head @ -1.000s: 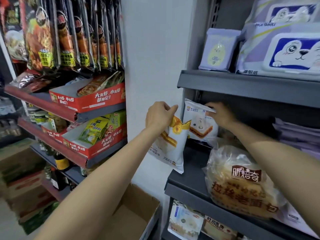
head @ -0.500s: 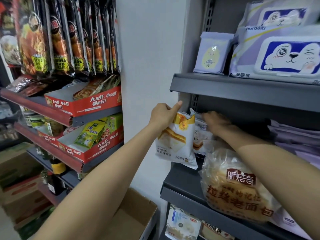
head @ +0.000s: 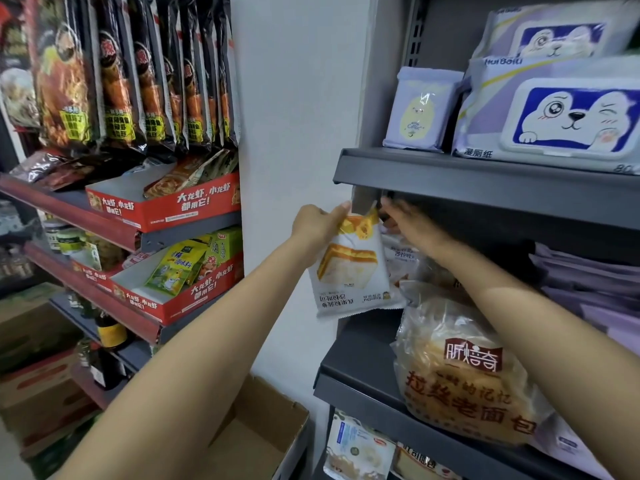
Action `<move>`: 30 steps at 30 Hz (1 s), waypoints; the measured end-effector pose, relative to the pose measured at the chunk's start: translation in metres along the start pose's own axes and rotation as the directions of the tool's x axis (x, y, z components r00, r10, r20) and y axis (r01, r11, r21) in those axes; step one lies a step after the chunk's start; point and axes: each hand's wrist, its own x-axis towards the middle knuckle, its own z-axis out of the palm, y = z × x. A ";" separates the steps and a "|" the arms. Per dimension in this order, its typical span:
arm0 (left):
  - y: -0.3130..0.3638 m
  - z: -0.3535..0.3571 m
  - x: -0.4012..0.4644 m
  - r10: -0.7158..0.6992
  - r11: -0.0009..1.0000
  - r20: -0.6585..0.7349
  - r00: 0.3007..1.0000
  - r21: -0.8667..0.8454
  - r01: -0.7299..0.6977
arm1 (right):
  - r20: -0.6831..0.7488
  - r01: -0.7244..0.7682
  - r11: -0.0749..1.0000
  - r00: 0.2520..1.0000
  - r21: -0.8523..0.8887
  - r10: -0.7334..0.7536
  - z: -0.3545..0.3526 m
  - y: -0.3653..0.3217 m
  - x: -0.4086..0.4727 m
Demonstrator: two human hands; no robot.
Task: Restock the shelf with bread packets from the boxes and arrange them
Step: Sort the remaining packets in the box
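Bread packet (head: 351, 268), white with yellow top and a sandwich picture, hangs long-axis vertical, print upside-down, pinched by left hand (head: 313, 228); right hand (head: 403, 220) blurred, grip unclear.

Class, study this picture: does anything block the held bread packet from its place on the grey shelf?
Yes. The right hand and another packet lie just behind the bread packet held by the left hand, on the grey shelf.
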 end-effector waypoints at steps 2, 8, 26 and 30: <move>0.000 -0.007 0.000 -0.108 0.979 -0.035 0.993 -0.177 0.100 | 0.250 -0.112 0.988 0.965 0.104 0.083 -0.006 -0.010 -0.015; -0.014 -0.034 0.003 -0.358 0.742 0.045 0.932 -0.593 0.314 | 0.216 -0.273 0.913 0.953 0.303 0.213 -0.002 -0.005 -0.021; -0.027 0.009 -0.027 0.330 0.937 0.021 0.944 0.110 -0.330 | 0.204 0.134 0.813 0.979 -0.567 -0.019 -0.007 0.000 0.011; -0.038 0.026 -0.022 0.255 0.894 0.306 0.917 0.288 -0.344 | 0.188 0.141 0.612 0.982 -0.778 0.013 0.006 0.014 0.017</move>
